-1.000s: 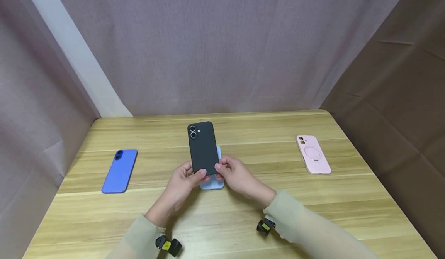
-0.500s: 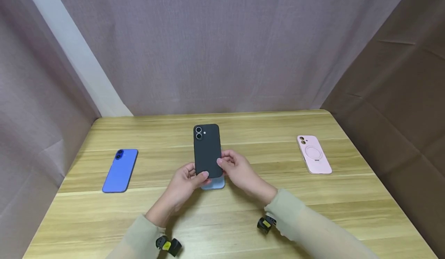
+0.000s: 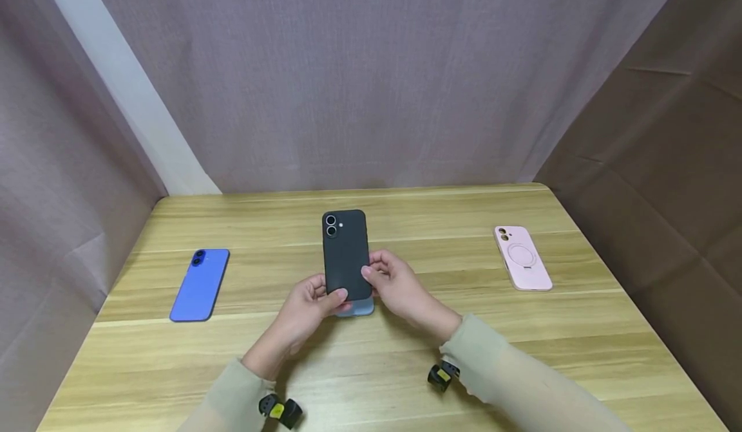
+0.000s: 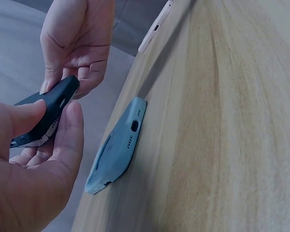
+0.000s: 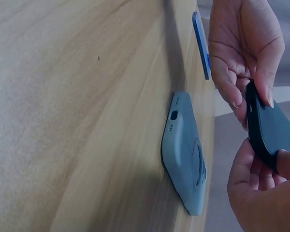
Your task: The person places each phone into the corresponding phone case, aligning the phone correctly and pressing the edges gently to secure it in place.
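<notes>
Both hands hold a black phone case (image 3: 346, 252) back side up, over the middle of the table. The left hand (image 3: 307, 304) grips its near left corner, thumb on the back and fingers underneath. At the lower right edge, the right hand (image 3: 399, 282) pinches it between thumb and fingers. A pale, patterned strip shows along the case's underside in the left wrist view. Beneath the hands a light blue phone case (image 4: 118, 150) lies on the table; the head view shows only its near end, the black case covering the rest. A ring shows on its back in the right wrist view.
A blue phone (image 3: 199, 285) lies at the left of the wooden table (image 3: 371, 374). Toward the right is a pink phone case (image 3: 523, 258) with a ring on its back. Curtains (image 3: 371, 84) stand behind the table's far edge.
The black case has shifted slightly right and toward the body, and turned straighter, covering more of the light blue case. The right hand's grip has moved up from its bottom end to its right edge.
</notes>
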`<state>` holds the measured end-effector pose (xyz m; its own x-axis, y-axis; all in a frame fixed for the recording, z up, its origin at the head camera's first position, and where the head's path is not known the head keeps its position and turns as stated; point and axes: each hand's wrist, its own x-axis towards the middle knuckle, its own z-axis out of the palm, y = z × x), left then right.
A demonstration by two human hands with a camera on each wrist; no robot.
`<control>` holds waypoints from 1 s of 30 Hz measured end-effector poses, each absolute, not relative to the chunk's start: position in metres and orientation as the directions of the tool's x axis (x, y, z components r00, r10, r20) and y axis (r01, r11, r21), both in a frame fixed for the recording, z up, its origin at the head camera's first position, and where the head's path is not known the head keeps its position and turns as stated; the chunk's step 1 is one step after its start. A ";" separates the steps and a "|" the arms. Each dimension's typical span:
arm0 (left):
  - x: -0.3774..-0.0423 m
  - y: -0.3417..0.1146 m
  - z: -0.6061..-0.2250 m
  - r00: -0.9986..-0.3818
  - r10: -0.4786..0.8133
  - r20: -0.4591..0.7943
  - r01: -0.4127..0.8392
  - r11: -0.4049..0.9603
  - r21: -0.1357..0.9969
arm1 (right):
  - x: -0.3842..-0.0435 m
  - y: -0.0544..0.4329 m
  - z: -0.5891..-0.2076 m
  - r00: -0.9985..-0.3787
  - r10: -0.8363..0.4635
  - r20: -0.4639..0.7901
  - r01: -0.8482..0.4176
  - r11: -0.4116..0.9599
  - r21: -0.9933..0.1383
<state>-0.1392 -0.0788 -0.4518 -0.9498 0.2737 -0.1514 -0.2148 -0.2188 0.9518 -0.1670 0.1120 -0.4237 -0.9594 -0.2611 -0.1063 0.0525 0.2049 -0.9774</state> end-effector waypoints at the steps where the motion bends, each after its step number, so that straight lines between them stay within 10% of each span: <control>1: -0.139 -0.079 -0.452 -0.949 0.276 -0.151 -0.215 -0.217 0.952 | -0.167 0.112 -0.424 -0.960 -0.260 -0.106 0.053 0.201 -0.978; 30: -0.137 -0.088 -0.450 -0.934 0.327 -0.144 -0.235 -0.260 0.937 | -0.167 0.113 -0.421 -0.943 -0.308 -0.129 0.075 0.181 -0.981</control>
<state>-0.1369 -0.0876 -0.4502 -0.9342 0.3266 -0.1436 -0.2348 -0.2601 0.9366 -0.1666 0.1127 -0.4212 -0.9427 -0.3077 -0.1286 0.0746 0.1813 -0.9806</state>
